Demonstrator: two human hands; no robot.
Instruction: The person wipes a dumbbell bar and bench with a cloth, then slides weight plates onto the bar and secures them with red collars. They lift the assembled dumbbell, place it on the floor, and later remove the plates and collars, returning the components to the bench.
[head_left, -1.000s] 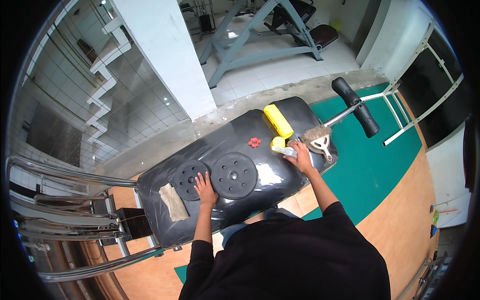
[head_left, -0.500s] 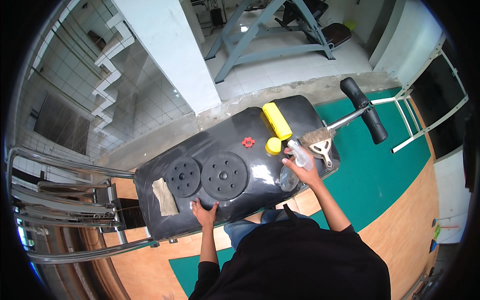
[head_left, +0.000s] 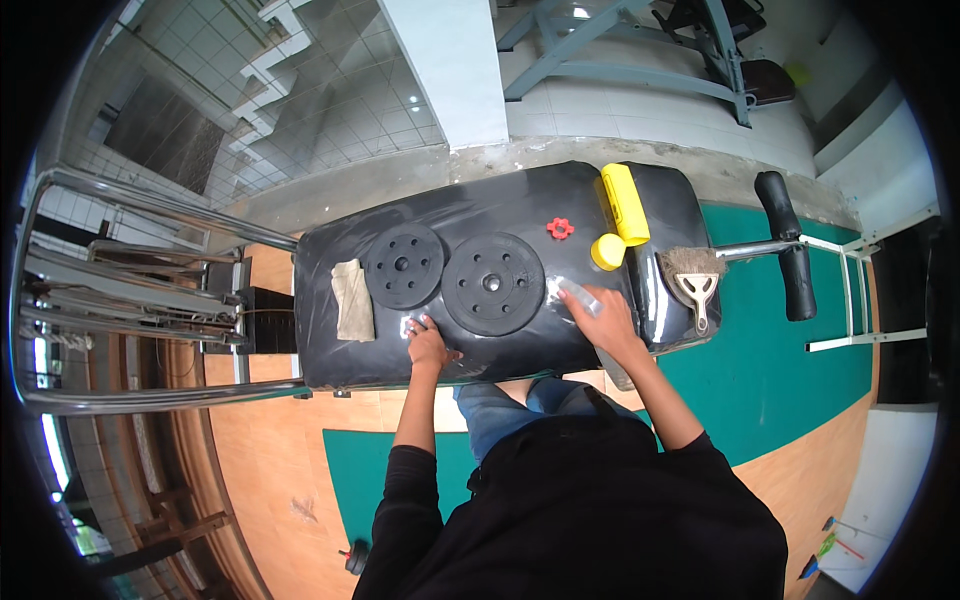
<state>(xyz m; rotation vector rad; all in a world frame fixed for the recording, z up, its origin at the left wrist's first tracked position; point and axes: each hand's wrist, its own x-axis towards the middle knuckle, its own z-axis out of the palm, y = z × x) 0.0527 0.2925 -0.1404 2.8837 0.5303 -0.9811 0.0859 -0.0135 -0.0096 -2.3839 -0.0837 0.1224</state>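
A clear spray bottle (head_left: 580,297) is in my right hand (head_left: 614,326), its nozzle turned left toward the larger black weight plate (head_left: 512,312). Most of the bottle's body is hidden by the hand and wrist. My left hand (head_left: 428,347) rests on the near side of the black padded bench (head_left: 500,202), fingers apart and holding nothing. It is close to the smaller weight plate (head_left: 400,288), which lies left of the larger one. Farther left is a folded beige cloth (head_left: 351,305). Beyond my right hand lie a red star-shaped knob (head_left: 560,229) and a round yellow lid (head_left: 607,252).
A yellow container (head_left: 625,206) and a white-handled brush (head_left: 697,285) lie on the bench's right part. A padded roller bar (head_left: 785,245) sticks out at the right end, chrome rails (head_left: 165,402) at the left. A white pillar (head_left: 448,80) stands behind.
My right hand has brought the spray bottle left, closer to the larger plate. My left hand stays on the bench near the plates. The view has turned and shifted.
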